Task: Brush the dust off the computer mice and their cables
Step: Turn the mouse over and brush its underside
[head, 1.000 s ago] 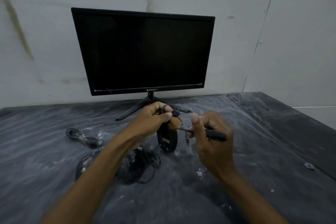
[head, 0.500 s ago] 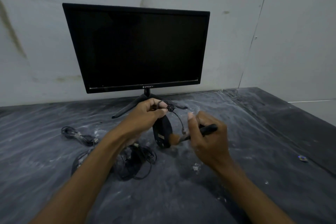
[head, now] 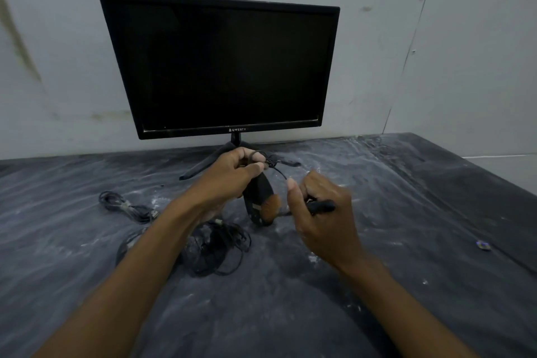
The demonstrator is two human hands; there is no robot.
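A black mouse [head: 257, 195] hangs upright over the dusty dark table, its underside turned toward me. My left hand [head: 232, 176] holds it up, pinching the coiled cable [head: 271, 161] at its top end. My right hand [head: 321, 219] grips a black-handled brush, and its brown bristles [head: 270, 206] press against the lower part of the mouse. A second mouse [head: 128, 247] lies on the table, partly hidden by my left forearm, with its tangled cable [head: 218, 250] beside it.
A black monitor [head: 223, 64] on a splayed stand sits against the white wall right behind my hands. Another bundled cable [head: 128, 206] lies at the left. A small scrap [head: 483, 245] rests near the table's right edge. White dust streaks the table [head: 290, 314].
The brush has dropped from the cable near the top of the mouse down to its lower body. My left hand keeps the same hold.
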